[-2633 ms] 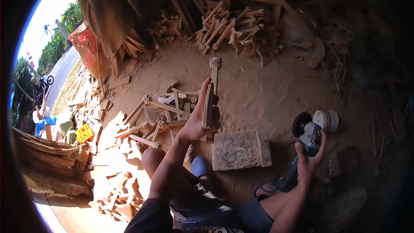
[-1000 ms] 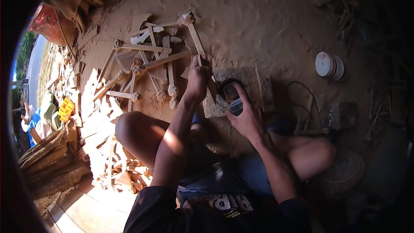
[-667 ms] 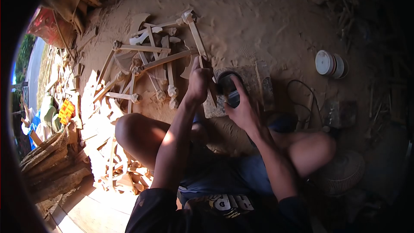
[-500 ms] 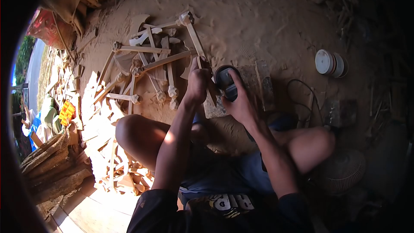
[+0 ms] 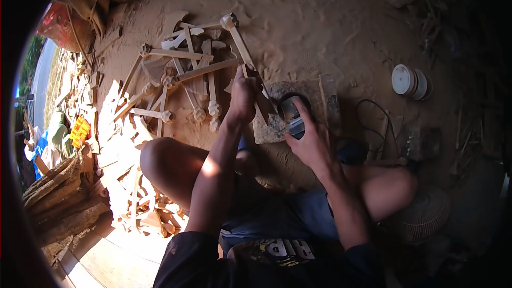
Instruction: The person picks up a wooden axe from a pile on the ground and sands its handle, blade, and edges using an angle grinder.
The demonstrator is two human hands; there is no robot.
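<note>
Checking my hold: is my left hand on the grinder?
No, the left hand grips a wooden stick, while the right hand holds the grinder.

Partly hidden: grinder [image 5: 294,121] behind right hand [image 5: 313,146] — wooden stick [image 5: 241,46] behind left hand [image 5: 244,98].

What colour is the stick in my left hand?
Pale tan: the stick shows in the head view.

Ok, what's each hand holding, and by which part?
Left hand: a wooden stick, gripped well below its knobbed end. Right hand: a grinder, held by its body just behind the disc.
</note>
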